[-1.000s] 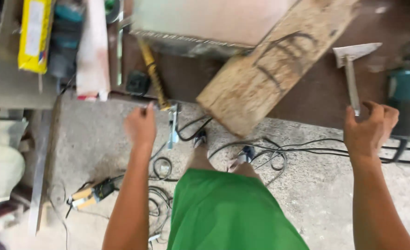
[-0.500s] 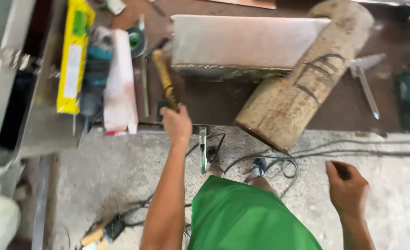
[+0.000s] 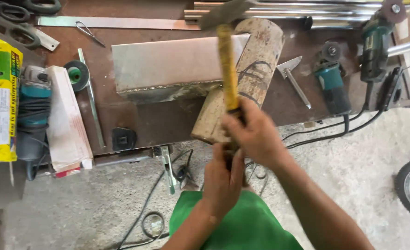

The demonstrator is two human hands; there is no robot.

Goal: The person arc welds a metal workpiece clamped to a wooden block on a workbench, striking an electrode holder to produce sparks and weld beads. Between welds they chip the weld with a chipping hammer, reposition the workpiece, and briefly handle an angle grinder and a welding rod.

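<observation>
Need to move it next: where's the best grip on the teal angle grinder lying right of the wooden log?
Grip the teal angle grinder around its slim teal body, coming from above. Its disc head points away, its cable trails toward the bench edge, and both flanks look clear.

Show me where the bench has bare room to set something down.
Free: the brown bench top between the metal box, the black square piece and the log; a smaller patch between the log and the teal grinder, around the chipping tool. Crowded: left end by the white block and yellow package, and the back edge with the steel tubes.
</observation>
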